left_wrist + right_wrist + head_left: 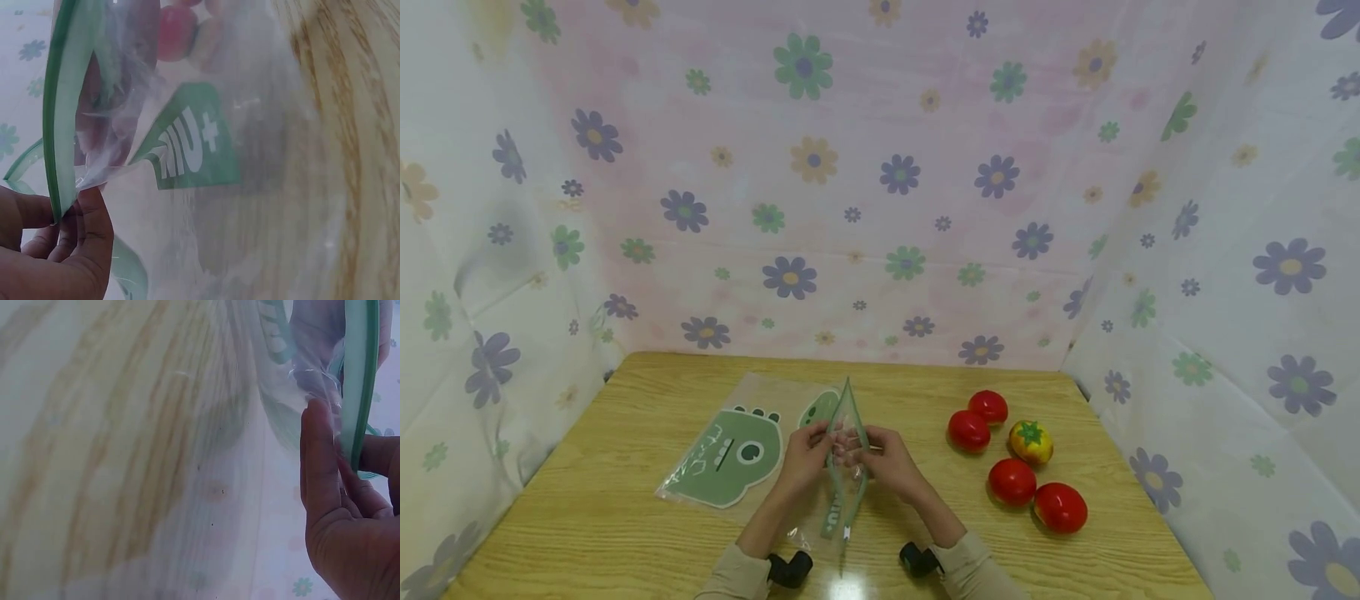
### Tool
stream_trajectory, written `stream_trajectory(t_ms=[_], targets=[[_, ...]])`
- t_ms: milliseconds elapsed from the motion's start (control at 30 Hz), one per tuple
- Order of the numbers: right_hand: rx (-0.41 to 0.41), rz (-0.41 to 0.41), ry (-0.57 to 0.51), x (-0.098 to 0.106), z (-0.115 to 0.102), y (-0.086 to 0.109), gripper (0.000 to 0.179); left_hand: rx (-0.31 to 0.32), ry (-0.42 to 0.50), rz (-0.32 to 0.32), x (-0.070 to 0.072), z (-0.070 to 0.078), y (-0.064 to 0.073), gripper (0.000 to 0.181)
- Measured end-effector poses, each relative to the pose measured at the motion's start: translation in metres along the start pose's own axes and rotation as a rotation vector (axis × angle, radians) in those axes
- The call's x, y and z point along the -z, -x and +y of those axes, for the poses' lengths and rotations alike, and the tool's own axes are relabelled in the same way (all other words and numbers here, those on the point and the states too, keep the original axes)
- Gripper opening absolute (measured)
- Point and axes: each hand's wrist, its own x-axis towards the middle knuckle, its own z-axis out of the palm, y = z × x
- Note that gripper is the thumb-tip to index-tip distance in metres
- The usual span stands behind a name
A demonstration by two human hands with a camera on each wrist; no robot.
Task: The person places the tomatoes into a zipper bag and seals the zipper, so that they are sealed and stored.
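A clear zip bag (832, 515) with green zip edges and a green printed label (200, 140) stands between both hands, its mouth spread apart. My left hand (805, 457) pinches one edge of the mouth between thumb and fingers. The opposite edge is pinched by my right hand (891, 460), whose fingers (320, 440) lie along the clear film in the right wrist view. A white zip slider (847, 532) sits at the near end of the zip. Through the film, parts of the fingers show.
Left of the hands, a clear bag with a green cartoon face (739, 454) lies flat on the wooden table (587, 500). To the right are several shiny red tomatoes (1012, 482), one of them yellow and red with a green star-shaped top (1031, 441). Flowered cloth (850, 183) encloses the table.
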Motion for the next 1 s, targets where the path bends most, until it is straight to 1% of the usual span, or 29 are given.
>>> stream_trajectory(t_ms=[100,233,300,500,700,800,933,1000], targets=[[0.019,0.025,0.027,0.001,-0.001,-0.001,0.028,-0.005,0.009,0.009,0.000,0.000,0.000,0.028],[0.039,0.042,0.025,0.001,-0.001,-0.002,0.027,-0.005,0.027,0.010,0.000,0.000,0.000,0.027],[0.036,0.044,0.004,0.000,-0.001,-0.002,0.027,0.003,0.033,0.012,0.000,0.000,0.001,0.028],[0.028,0.047,-0.076,-0.001,0.001,-0.002,0.026,0.004,-0.009,0.018,0.001,0.003,0.003,0.030],[-0.009,0.062,-0.139,-0.001,0.000,-0.003,0.026,0.043,0.057,0.000,0.003,0.005,0.003,0.026],[-0.020,0.066,-0.146,-0.001,-0.001,-0.003,0.026,0.039,0.077,-0.005,0.004,0.006,0.002,0.025],[-0.020,0.072,-0.140,-0.001,-0.002,-0.003,0.026,0.028,0.109,0.010,0.005,0.007,0.001,0.024],[-0.012,0.072,-0.139,-0.001,-0.003,-0.003,0.027,0.023,0.115,0.034,0.008,0.009,0.001,0.022]])
